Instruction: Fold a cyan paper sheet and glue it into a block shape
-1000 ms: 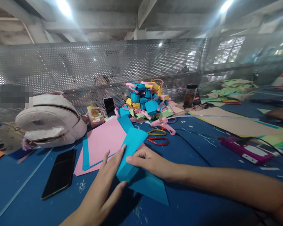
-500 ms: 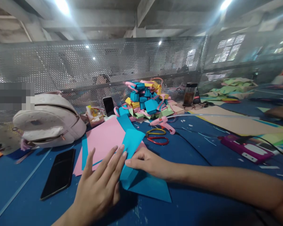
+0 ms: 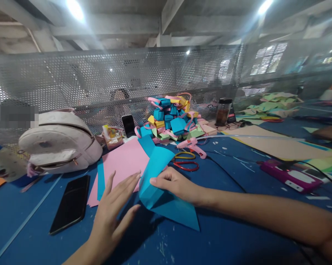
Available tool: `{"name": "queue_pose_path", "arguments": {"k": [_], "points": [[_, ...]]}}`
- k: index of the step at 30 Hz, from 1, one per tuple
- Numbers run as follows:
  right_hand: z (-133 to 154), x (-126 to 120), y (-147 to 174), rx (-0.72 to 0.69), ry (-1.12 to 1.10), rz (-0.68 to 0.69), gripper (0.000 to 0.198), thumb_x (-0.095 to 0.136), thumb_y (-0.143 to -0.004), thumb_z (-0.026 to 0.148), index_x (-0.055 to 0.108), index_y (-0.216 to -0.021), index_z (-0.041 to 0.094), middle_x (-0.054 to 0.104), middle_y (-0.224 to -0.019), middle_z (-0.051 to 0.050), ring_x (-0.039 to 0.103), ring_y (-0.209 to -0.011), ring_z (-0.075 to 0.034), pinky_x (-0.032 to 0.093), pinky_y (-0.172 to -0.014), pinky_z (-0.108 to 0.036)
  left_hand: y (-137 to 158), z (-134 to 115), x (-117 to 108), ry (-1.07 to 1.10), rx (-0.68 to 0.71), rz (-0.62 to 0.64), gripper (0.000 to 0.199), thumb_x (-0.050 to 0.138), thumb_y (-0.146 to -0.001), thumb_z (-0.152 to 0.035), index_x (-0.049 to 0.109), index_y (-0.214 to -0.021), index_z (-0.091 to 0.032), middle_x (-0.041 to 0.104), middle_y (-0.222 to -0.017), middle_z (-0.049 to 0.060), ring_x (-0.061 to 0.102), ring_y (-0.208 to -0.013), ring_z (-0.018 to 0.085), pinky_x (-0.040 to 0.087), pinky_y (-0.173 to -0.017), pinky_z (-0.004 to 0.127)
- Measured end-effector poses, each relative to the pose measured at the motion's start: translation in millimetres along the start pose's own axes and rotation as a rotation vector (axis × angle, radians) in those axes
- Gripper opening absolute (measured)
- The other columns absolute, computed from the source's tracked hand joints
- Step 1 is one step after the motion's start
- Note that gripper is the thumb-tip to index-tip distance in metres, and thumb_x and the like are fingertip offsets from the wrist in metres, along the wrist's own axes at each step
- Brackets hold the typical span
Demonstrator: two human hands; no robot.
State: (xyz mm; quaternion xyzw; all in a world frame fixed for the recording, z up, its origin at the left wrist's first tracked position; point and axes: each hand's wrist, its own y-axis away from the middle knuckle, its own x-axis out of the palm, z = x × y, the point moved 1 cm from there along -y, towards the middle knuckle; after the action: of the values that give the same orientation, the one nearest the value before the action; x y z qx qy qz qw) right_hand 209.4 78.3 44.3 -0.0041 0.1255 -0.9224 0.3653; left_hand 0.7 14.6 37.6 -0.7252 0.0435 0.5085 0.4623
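A blue sheet of paper, bent over on itself, stands before me with one flap spread low to the right. My right hand pinches it at the fold, thumb on the near face and fingers curled behind. To its left, my left hand is open, fingers stretched and thumb apart; its fingertips are close to the paper's left edge, and whether they touch is unclear. Behind both lies a stack of pink paper, with blue sheets showing at its edges.
Behind the paper are a pink glue gun, scissors and a pile of small paper boxes. A phone and a white backpack are at left. A purple power strip and a jar stand right.
My left hand has come off the blue paper, moving slightly left with its thumb spreading away. The paper's upper part now curves over more, still pinched by my right hand.
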Motion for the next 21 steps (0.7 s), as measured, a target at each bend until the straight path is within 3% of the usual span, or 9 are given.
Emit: {"name": "queue_pose_path", "arguments": {"k": [4,9,14,21], "points": [[-1,4,1,-0.004,0.02,0.04,0.055,0.06,-0.083,0.061,0.049,-0.053,0.017,0.037,-0.053,0.005,0.032,-0.053,-0.009,0.026,-0.05,-0.024,2,-14,6,0.037,-0.004,0.043,0.056,0.037,-0.102,-0.031,0.018,-0.154,-0.019,0.034,-0.156,0.01,0.031,-0.144,0.024,0.011,-0.121,0.047],[-6,9,2,-0.002,-0.027,0.11,0.057,0.062,-0.082,0.06,0.04,-0.05,0.018,0.027,-0.053,0.007,0.021,-0.051,-0.007,0.02,-0.048,-0.024,4,-17,14,0.026,0.046,0.15,0.069,0.039,-0.102,-0.043,0.005,-0.156,-0.016,0.026,-0.159,0.013,0.022,-0.147,0.026,0.009,-0.121,0.047],[-5,7,1,0.052,-0.009,0.119,0.06,0.062,-0.08,0.063,0.034,-0.051,0.019,0.024,-0.053,0.008,0.018,-0.051,-0.007,0.016,-0.048,-0.025,3,-7,15,0.212,0.009,0.187,0.076,0.045,-0.096,-0.051,0.009,-0.156,-0.023,0.023,-0.16,0.011,0.022,-0.147,0.026,0.015,-0.121,0.047],[-3,8,2,0.077,0.024,0.164,0.059,0.06,-0.08,0.067,0.038,-0.054,0.019,0.026,-0.054,0.008,0.02,-0.052,-0.007,0.016,-0.049,-0.026,-2,-4,14,0.229,-0.012,0.182,0.087,0.058,-0.086,-0.057,0.016,-0.155,-0.026,0.026,-0.159,0.013,0.025,-0.146,0.03,0.012,-0.12,0.052]]}}
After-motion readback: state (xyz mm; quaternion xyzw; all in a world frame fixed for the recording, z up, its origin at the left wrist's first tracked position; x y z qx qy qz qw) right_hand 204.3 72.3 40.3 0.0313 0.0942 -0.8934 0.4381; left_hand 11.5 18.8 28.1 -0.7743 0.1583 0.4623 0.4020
